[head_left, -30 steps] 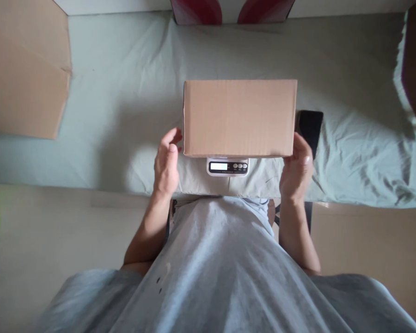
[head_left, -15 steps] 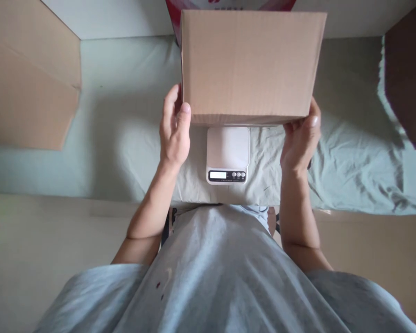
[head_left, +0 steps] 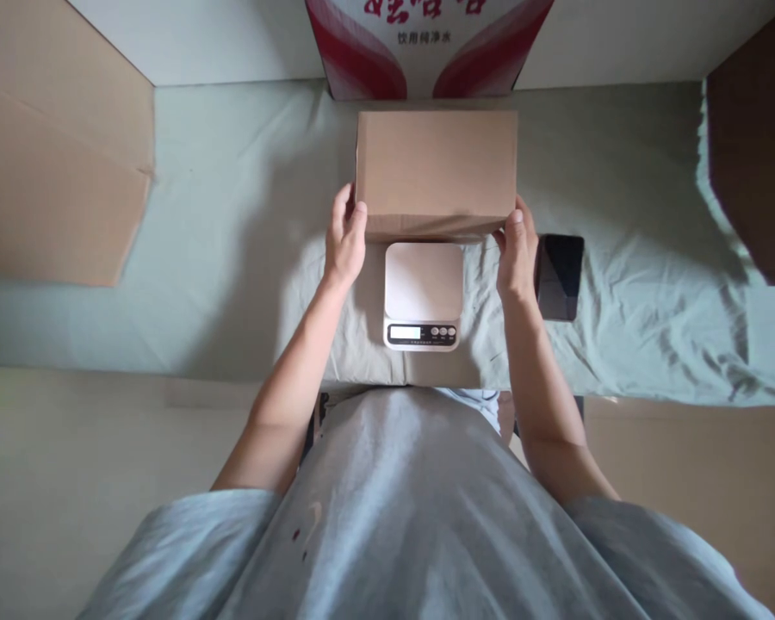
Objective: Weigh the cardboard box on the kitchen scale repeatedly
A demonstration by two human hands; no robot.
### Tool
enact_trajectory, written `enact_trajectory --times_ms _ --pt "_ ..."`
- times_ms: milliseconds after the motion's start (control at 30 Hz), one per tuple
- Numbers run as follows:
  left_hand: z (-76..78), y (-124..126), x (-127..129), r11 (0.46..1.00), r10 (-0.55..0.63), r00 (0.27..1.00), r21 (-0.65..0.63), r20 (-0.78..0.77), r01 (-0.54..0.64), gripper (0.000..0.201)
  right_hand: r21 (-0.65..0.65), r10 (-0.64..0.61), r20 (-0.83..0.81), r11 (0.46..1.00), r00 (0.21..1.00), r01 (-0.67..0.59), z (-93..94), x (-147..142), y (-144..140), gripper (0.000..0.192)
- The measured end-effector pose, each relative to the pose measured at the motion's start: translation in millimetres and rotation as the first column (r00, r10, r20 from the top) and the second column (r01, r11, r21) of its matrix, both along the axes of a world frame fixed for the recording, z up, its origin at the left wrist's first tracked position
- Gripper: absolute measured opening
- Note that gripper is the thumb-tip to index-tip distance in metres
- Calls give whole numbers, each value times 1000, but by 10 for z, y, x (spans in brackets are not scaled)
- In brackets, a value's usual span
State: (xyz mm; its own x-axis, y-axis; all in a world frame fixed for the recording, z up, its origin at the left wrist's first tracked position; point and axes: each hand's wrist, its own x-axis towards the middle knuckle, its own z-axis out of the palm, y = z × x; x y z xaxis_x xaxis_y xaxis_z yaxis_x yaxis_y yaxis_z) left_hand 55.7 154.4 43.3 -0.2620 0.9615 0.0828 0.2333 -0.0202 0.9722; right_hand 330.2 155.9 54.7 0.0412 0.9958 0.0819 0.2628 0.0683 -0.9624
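Observation:
Between my two hands is a brown cardboard box [head_left: 437, 164], gripped at its left and right near corners. My left hand [head_left: 347, 237] has its thumb on the front edge and its fingers along the left side. On the opposite side my right hand [head_left: 515, 250] holds the lower right corner, its fingertips partly hidden. Just on the near side of the box lies a white digital kitchen scale [head_left: 424, 284] with a lit display and several buttons; nothing rests on its plate. Whether the box touches the cloth I cannot tell.
A black phone [head_left: 560, 277] lies right of my right hand on the green cloth [head_left: 626, 172]. Behind stands a red and white printed carton [head_left: 419, 73]. Large cardboard pieces flank the table, one at left [head_left: 58, 164] and a dark one at right [head_left: 759, 164].
Both hands have lowered the box away from my head, so it looks smaller and the printed carton behind shows more. The phone has come into view beside my right hand.

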Motion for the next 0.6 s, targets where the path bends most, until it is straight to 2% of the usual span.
enact_trajectory --times_ms 100,167,400,600 --pt "-7 -30 -11 999 22 1000 -33 -10 -22 71 4 -59 -140 998 988 60 -39 1 -38 63" --pt "-18 -67 -43 998 47 999 -52 -10 -47 71 -47 -118 -178 993 977 111 -71 15 -70 67" --pt "-167 -164 -173 967 142 990 -217 24 -134 56 -182 -219 -197 966 956 184 -243 94 -123 72" --pt "-289 -161 -262 975 118 993 -188 2 -115 55 -177 -226 -166 964 960 197 -353 145 -109 65"
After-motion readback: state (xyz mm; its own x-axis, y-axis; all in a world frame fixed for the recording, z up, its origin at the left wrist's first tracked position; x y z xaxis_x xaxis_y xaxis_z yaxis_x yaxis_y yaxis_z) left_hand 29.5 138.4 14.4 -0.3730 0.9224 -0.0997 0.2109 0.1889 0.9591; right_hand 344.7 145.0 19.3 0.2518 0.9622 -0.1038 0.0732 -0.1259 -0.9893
